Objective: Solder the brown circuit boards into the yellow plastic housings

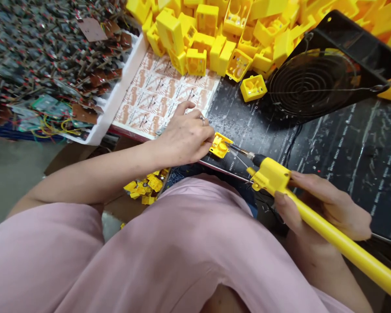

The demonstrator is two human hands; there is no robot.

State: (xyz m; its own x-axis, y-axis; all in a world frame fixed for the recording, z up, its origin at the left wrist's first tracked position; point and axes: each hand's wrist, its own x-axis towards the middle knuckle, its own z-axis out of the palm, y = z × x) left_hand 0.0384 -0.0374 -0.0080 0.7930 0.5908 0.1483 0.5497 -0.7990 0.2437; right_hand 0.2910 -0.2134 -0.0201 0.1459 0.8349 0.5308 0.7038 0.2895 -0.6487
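My right hand [319,208] is wrapped round a yellow soldering iron [275,174], which has a thin feed tube alongside its metal tip. That tip reaches into a small open yellow plastic housing [220,145] lying on the dark bench top near its front edge. My left hand [189,132], a ring on one finger, has its fingers curled and pressed against the housing's left side, holding it. Parts inside the housing are too small to make out. Another yellow housing [253,88] sits apart, farther back on the bench.
A heap of yellow housings [202,39] covers the back. A black fan [316,74] stands at back right. At left, a white foam tray [120,87] holds many circuit boards [52,56]. Printed sheets [150,95] lie beside it. More yellow pieces [148,187] sit below the bench edge.
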